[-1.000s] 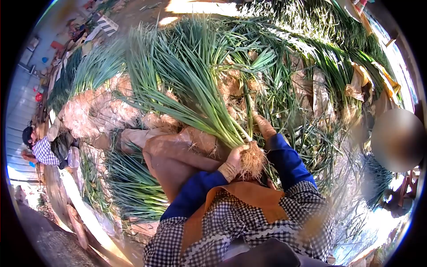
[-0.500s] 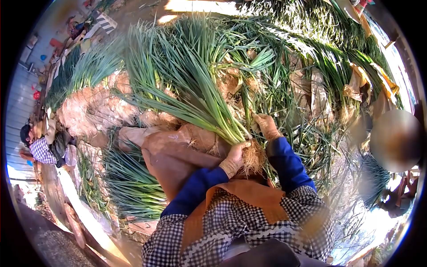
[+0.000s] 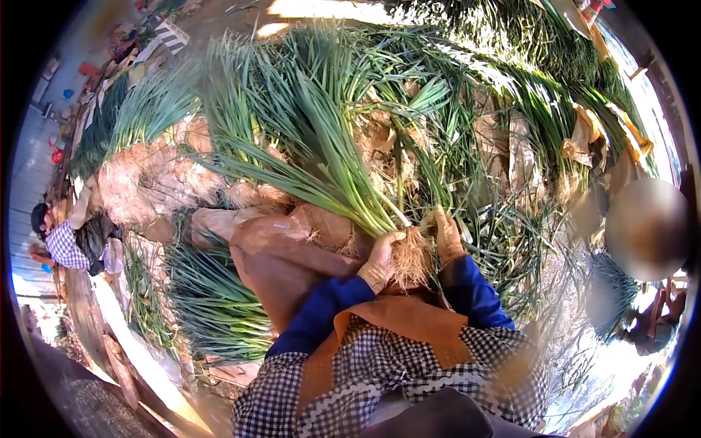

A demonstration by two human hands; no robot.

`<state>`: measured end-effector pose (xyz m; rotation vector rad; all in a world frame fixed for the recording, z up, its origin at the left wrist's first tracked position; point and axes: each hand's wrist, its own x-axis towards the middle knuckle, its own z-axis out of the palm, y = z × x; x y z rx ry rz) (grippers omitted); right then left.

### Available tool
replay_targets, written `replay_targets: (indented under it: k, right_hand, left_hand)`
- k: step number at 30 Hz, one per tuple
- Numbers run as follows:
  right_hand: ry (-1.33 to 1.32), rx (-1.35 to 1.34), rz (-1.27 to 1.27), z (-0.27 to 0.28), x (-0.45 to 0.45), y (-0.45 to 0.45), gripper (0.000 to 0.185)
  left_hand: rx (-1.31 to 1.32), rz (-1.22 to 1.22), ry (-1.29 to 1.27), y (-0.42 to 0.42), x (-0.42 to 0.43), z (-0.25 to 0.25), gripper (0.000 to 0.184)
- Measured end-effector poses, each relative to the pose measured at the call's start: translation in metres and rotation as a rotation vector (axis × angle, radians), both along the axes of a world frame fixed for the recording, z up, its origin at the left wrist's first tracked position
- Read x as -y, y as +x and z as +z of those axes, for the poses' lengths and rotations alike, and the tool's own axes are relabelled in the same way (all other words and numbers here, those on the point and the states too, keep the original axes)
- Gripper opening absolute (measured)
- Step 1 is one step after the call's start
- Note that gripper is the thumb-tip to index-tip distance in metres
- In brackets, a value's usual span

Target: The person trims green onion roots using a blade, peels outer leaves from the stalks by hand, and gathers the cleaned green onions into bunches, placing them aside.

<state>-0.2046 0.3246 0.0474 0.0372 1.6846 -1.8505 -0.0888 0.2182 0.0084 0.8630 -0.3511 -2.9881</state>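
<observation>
My left hand (image 3: pixel 382 261), in a pale, dirt-stained glove, is closed around the lower stalks of a bunch of green onions (image 3: pixel 350 186). Their long leaves fan up and away to the left. Tangled tan roots (image 3: pixel 412 259) hang below that grip, in front of my apron. Just right of the roots, my right hand (image 3: pixel 447 237) is gloved too, its fingers stretched upward and apart from the bunch. I see nothing held firmly in it, though loose leaves lie close behind its fingertips.
More green onions (image 3: pixel 219 299) lie at my left, with rooted bundles (image 3: pixel 153 179) beyond. Loose leaves (image 3: pixel 475 164) cover the ground ahead and right. A co-worker in a checked sleeve (image 3: pixel 67 244) sits far left. A blurred round spot (image 3: pixel 648 230) covers part of the right side.
My right hand has moved down and slightly right, away from the stalks, and its fingers have straightened upward. My left hand keeps its grip on the green onions, shifting slightly left.
</observation>
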Motion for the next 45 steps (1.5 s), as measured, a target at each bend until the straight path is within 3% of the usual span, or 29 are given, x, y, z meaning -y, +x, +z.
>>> replay_targets:
  k: [2, 4, 6, 8, 11, 12, 13, 14, 15, 16, 18, 20, 21, 24, 26, 29, 32, 33, 35, 36, 38, 39, 40, 42, 43, 44, 45]
  right_hand:
    - [-0.208, 0.046, -0.268, -0.018, -0.019, 0.000, 0.036]
    - [-0.285, -0.032, -0.468, -0.042, -0.056, -0.032, 0.036]
    - [-0.145, 0.118, -0.459, -0.011, -0.104, -0.062, 0.032]
    - [0.113, -0.054, -0.480, -0.021, -0.160, -0.086, 0.032]
    - [0.050, 0.017, -0.514, -0.018, -0.185, -0.090, 0.029]
    - [0.228, -0.170, -0.439, -0.024, -0.182, -0.087, 0.028]
    - [0.293, -0.186, -0.236, -0.033, -0.188, -0.089, 0.030]
    - [0.348, -0.197, -0.031, -0.051, -0.192, -0.088, 0.033]
    - [0.720, -0.506, 0.173, -0.102, -0.210, -0.100, 0.035]
    - [1.365, -0.623, 0.345, -0.085, -0.191, -0.087, 0.033]
    - [1.491, -0.679, 0.355, -0.051, -0.139, -0.076, 0.033]
    - [1.155, -0.734, 0.213, -0.043, -0.070, -0.079, 0.037]
    - [1.086, -0.895, 0.237, -0.032, -0.033, -0.073, 0.041]
    - [0.911, -0.881, 0.582, -0.012, 0.062, -0.079, 0.053]
    - [1.052, -0.885, 0.866, 0.002, 0.098, -0.084, 0.053]
    - [1.187, -1.034, 0.735, -0.023, 0.123, -0.078, 0.045]
    - [1.186, -1.029, 0.799, -0.041, 0.119, -0.073, 0.036]
    - [1.121, -1.244, 0.844, -0.014, 0.103, -0.058, 0.010]
    - [0.885, -1.111, 0.823, 0.004, 0.081, -0.045, 0.017]
    - [0.665, -1.179, 0.635, -0.021, 0.066, -0.034, 0.018]
    - [0.443, -0.588, 0.613, 0.041, 0.030, -0.011, 0.020]
    - [0.338, -0.533, 0.564, 0.048, 0.008, -0.003, 0.027]
    - [0.228, -0.472, 0.521, 0.047, -0.018, -0.002, 0.034]
    - [-0.163, -0.319, 0.251, 0.008, -0.074, -0.023, 0.025]
    - [-0.423, 0.123, 0.156, -0.002, -0.109, -0.044, 0.026]
    - [-0.058, -0.135, -0.014, 0.000, -0.132, -0.055, 0.030]
    - [0.041, -0.174, -0.003, 0.007, -0.156, -0.065, 0.034]
  left_hand:
    - [-0.045, 0.045, 0.050, -0.002, -0.001, 0.009, 0.028]
    - [-0.054, 0.145, 0.039, -0.003, 0.001, 0.001, 0.021]
    - [-0.047, 0.056, 0.155, 0.002, 0.006, 0.017, 0.026]
    - [-0.108, 0.109, 0.090, 0.003, 0.007, 0.018, 0.031]
    - [-0.125, 0.096, 0.076, 0.005, 0.010, 0.023, 0.034]
    - [-0.144, 0.080, 0.065, 0.006, 0.010, 0.028, 0.035]
    - [-0.204, 0.054, 0.259, 0.006, 0.009, 0.030, 0.036]
    - [-0.153, 0.087, 0.264, 0.004, 0.007, 0.046, 0.037]
    - [-0.170, 0.053, 0.253, 0.004, 0.007, 0.039, 0.036]
    - [-0.188, 0.025, 0.236, 0.005, 0.009, 0.031, 0.036]
    - [-0.054, 0.054, 0.108, 0.004, 0.008, 0.034, 0.034]
    - [-0.042, 0.006, 0.107, 0.003, 0.008, 0.020, 0.029]
    - [-0.029, 0.025, 0.063, 0.003, 0.007, 0.005, 0.028]
    - [0.090, -0.014, 0.050, -0.004, 0.004, 0.011, 0.021]
    - [0.122, -0.015, -0.166, -0.002, 0.005, -0.001, 0.019]
    - [0.231, 0.089, -0.210, -0.007, 0.002, -0.010, 0.018]
    - [0.170, 0.014, -0.122, -0.007, 0.000, 0.014, 0.019]
    - [0.177, -0.016, -0.074, -0.007, 0.003, 0.002, 0.020]
    - [0.126, -0.074, -0.028, -0.007, 0.008, -0.001, 0.023]
    - [0.094, -0.134, 0.101, -0.005, 0.008, 0.010, 0.026]
    - [0.139, -0.024, 0.156, -0.008, 0.003, 0.024, 0.028]
    - [0.159, 0.060, 0.113, -0.006, 0.000, 0.030, 0.029]
    - [0.171, 0.085, 0.115, -0.006, -0.001, 0.031, 0.029]
    - [0.021, -0.025, 0.098, -0.005, 0.006, 0.033, 0.026]
    - [0.009, -0.024, 0.118, -0.003, 0.008, 0.023, 0.023]
    - [-0.011, -0.004, 0.143, -0.003, 0.009, 0.009, 0.022]
    - [0.027, 0.021, 0.125, -0.003, 0.008, 0.017, 0.024]
